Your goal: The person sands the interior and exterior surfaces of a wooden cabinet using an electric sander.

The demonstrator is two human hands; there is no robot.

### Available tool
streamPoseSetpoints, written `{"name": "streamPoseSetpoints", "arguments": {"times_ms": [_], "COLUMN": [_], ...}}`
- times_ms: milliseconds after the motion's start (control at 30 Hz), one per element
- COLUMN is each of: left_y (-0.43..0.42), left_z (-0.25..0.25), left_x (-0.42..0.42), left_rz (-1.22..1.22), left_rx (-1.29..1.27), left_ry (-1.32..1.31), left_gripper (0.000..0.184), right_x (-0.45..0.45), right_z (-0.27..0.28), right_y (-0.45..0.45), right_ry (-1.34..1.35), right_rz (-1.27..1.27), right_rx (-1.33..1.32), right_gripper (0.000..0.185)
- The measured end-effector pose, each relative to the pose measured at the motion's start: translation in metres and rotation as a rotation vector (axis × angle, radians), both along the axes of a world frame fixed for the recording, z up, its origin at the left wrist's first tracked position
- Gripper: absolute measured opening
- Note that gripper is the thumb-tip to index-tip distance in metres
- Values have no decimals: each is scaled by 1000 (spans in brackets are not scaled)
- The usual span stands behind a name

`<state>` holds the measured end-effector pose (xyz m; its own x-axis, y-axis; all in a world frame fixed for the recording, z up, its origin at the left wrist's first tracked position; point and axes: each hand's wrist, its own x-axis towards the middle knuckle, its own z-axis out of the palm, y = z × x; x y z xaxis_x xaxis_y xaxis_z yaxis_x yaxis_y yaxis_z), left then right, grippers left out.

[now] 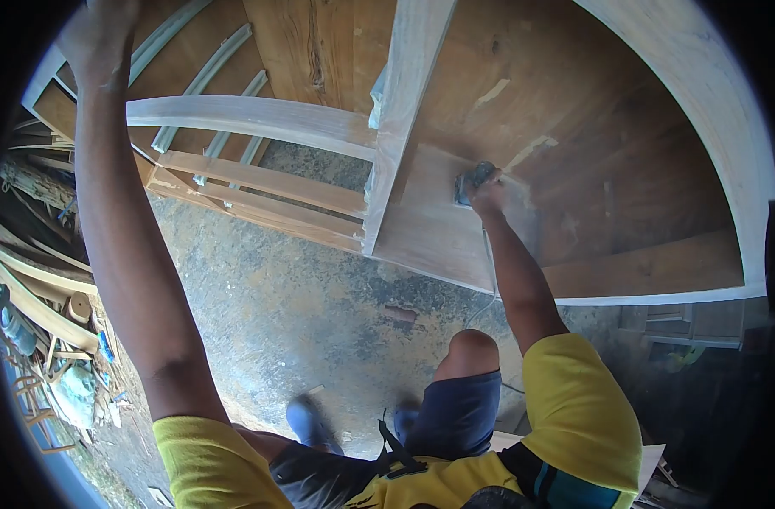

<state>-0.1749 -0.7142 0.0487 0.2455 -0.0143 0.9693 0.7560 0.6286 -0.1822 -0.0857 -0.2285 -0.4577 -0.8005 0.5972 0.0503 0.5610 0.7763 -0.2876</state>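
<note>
My right hand [488, 195] is wrapped round a small dark power sander [465, 188]. The sander's base lies against the brown wooden panel [591, 93], where a paler sanded patch [426, 212] surrounds it. A thin cord [492, 270] runs down from the tool past my forearm. My left hand [99, 38] is raised at the top left, close to the outer edge of the wooden frame. Its fingers are cut off by the view's edge, so their grip is hidden.
A whitish upright beam [404, 110] divides the panel from an open slatted section with a curved rail [252, 112]. Wood offcuts [44, 297] and scraps are heaped at the left. My feet stand on a stained concrete floor [277, 288]. A pale curved border [718, 76] edges the panel.
</note>
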Motion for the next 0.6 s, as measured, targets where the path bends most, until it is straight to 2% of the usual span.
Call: {"name": "streamPoseSetpoints", "arguments": {"times_ms": [67, 133, 167, 233, 267, 333, 400, 467, 567, 600], "left_y": [-6, -10, -12, -4, -1, 0, -4, -12, -15, -13], "left_z": [0, 1, 1, -2, -4, -7, -7, 0, 2, 2], "left_x": [6, -2, -6, -1, 2, 2, -4, -16, -12, -8], "left_rz": [2, 85, 161, 162, 165, 153, 137, 144, 148, 149], "left_rx": [-105, -102, -60, -8, 39, 24, 0, 12, -86, -95], "left_ry": [-35, 6, 60, 15, -25, -20, -14, 49, 97, 100], "left_gripper": [35, 35, 36, 36, 37, 37, 38, 38, 37, 37], "right_x": [18, 46, 46, 42, 38, 21, -3, -34, -65, -74], "right_z": [-53, -21, -34, -72, -55, -29, -18, -11, 10, 17], "right_y": [80, 93, 108, 137, 121, 69, 21, -32, -95, -110], "right_ry": [-43, -71, -73, -68, -69, -94, 59, 41, -39, -52], "right_rz": [0, -196, -192, -208, -205, -189, -44, -29, 29, 22], "right_rx": [264, 174, 176, 406, 411, 243, 49, 0, -75, -82], "right_gripper": [101, 102, 102, 101, 101, 93, 85, 84, 98, 98]}}
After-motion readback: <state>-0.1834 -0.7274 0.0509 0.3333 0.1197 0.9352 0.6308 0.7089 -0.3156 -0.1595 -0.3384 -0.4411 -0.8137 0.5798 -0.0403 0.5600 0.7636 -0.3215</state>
